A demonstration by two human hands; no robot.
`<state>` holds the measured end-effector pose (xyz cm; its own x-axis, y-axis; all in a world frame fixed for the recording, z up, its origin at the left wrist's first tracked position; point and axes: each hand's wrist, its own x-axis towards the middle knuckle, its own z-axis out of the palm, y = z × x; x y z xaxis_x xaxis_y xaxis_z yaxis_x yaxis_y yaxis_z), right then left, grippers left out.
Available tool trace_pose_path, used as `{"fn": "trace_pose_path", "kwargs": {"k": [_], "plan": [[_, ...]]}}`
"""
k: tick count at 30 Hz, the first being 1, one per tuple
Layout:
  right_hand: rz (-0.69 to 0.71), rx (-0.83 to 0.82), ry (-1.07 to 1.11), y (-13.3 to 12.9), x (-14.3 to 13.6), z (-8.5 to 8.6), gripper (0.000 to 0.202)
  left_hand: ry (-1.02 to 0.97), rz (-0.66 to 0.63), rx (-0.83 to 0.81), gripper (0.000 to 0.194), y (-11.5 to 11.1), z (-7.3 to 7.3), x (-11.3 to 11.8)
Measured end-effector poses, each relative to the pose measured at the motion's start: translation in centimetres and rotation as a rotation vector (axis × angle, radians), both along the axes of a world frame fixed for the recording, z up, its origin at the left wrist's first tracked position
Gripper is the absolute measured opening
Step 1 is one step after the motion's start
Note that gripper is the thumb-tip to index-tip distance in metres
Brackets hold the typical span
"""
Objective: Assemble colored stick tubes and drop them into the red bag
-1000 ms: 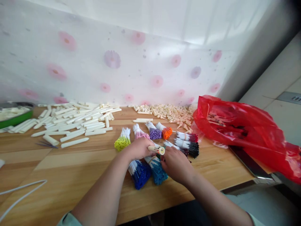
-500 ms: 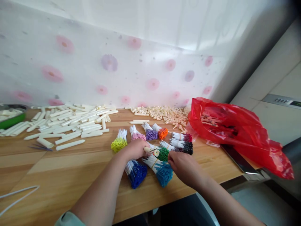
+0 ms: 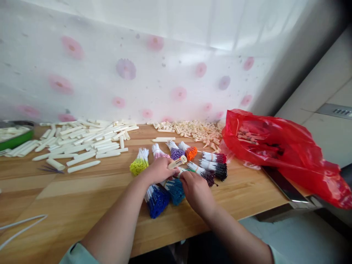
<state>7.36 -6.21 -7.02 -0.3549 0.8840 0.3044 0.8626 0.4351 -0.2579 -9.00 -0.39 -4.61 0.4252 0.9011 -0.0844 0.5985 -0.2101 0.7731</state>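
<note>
My left hand (image 3: 160, 169) is closed round a cream pen barrel (image 3: 177, 162), its open end tilted up to the right. Close beside it, my right hand (image 3: 195, 189) is closed over the bundles; what its fingers hold is hidden. Around both hands lie banded bundles of white sticks with coloured tips: yellow (image 3: 139, 163), purple (image 3: 176, 151), orange (image 3: 189, 150), dark red (image 3: 214, 157), black (image 3: 217, 169), dark blue (image 3: 156, 201) and light blue (image 3: 176, 190). The pink (image 3: 160, 151) and green bundles are partly covered by my hands.
A heap of cream barrels (image 3: 90, 139) lies at the left beside a green-sided tray (image 3: 19, 139). Small cream parts (image 3: 198, 130) are piled at the back. A red plastic bag (image 3: 288, 146) sits at the right, over a dark flat object (image 3: 283, 185). A white cable (image 3: 24, 222) lies front left.
My right hand has moved left, close to my left hand. The barrel has risen and its open end tilts further up. The light blue bundle sits further left, and the view has shifted slightly.
</note>
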Motion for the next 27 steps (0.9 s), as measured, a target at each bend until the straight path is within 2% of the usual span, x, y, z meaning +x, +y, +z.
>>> {"fn": "trace_pose_path", "kwargs": {"k": [4, 7, 10, 13, 16, 19, 22, 27], "plan": [[0.071, 0.025, -0.022, -0.1, 0.6, -0.2, 0.016, 0.058, 0.015, 0.011, 0.023, 0.3, -0.4, 0.1], [0.059, 0.064, -0.04, -0.2, 2.3, 0.4, 0.019, 0.08, 0.023, 0.026, 0.024, 0.4, -0.6, -0.1], [0.022, 0.05, 0.043, 0.0, 4.9, 2.1, 0.017, 0.062, 0.033, 0.011, 0.027, 0.4, -0.6, -0.3], [0.068, -0.004, 0.137, 0.3, 6.5, 4.7, 0.016, 0.0, 0.063, -0.001, 0.031, 0.2, 0.0, -0.3], [0.218, -0.06, 0.184, 0.9, 5.9, 6.8, 0.017, -0.094, 0.034, 0.016, 0.032, -0.4, 0.9, -0.3], [0.357, -0.101, 0.244, 2.2, 4.0, 7.5, 0.017, -0.257, -0.078, -0.019, 0.026, -0.9, 1.5, -0.2], [0.399, -0.169, 0.467, 4.2, 2.4, 7.1, 0.015, -0.372, -0.029, -0.019, 0.02, -1.0, 1.4, -0.3], [0.491, -0.508, 1.135, 6.9, 0.9, 5.0, 0.028, -0.504, 0.123, 0.038, 0.025, -0.4, 0.4, -0.6]]}}
